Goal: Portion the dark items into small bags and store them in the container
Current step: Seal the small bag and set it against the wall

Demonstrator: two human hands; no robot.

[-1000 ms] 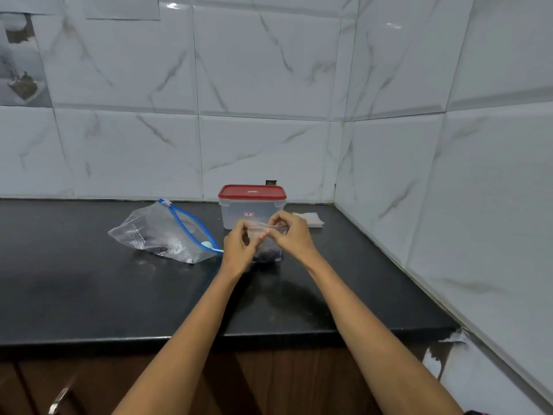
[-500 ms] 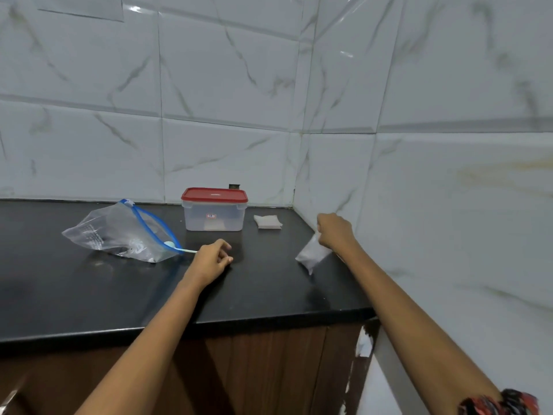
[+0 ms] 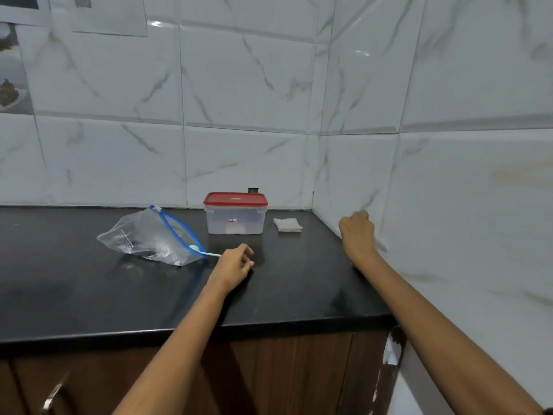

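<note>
**Small bag swung off to the right; container not yet opened**

At left on the black counter (image 3: 89, 295), large zip bag (image 3: 143, 235) on its side, blue zip mouth towards the middle, where it lay a second ago; something dark inside, most likely the dark items, hard to tell against the black top; pale blue spoon (image 3: 206, 252) poking out of the mouth. Just right of the handle tip, left hand (image 3: 233, 266) resting on the counter, fingers loosely curled round nothing; a second ago up in front of the container, pinching the small bag's top together with the right. Behind, by the back wall, clear container (image 3: 235, 217) with red lid (image 3: 235, 199) clipped on; beside it a white stack (image 3: 288, 225), probably spare small bags. Far right, right hand (image 3: 357, 233) curled against the side wall, having swung away from the middle; pale sliver under it possibly the small bag, cannot tell whether pinched. Probably one portion sealed; lid needs lifting before storing.
</note>
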